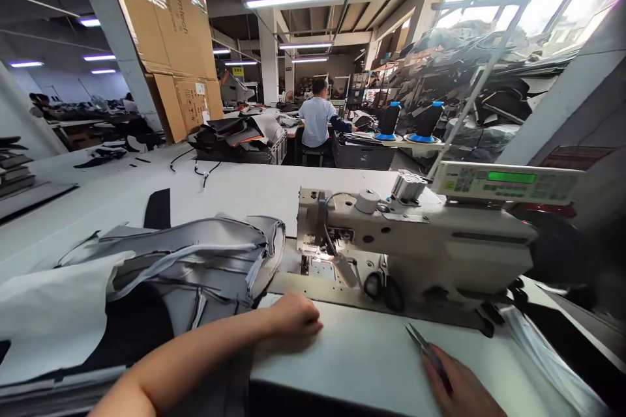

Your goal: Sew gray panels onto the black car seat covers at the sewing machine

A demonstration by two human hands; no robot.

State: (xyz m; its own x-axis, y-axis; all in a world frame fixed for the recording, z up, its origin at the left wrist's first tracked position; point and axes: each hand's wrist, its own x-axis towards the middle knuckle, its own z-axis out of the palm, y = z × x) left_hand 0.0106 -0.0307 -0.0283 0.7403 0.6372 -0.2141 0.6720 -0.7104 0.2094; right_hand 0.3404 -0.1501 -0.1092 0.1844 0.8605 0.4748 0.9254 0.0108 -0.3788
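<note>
My left hand (296, 316) lies on the white table (372, 358) with its fingers curled under, just right of a pile of grey fabric pieces (195, 260). Nothing shows in it. My right hand (462, 391) rests near the table's front edge and holds thin metal tweezers (424, 346) that point up and left. A white sewing machine (415, 241) stands just beyond both hands, its lit needle area (317, 254) above my left hand.
A control panel (508, 182) with a green display tops the machine. Two thread cones (408, 120) stand behind it. A person in a light blue shirt (317, 120) sits at a far table. Cardboard boxes (166, 19) lean against a pillar. Dark material fills the right side.
</note>
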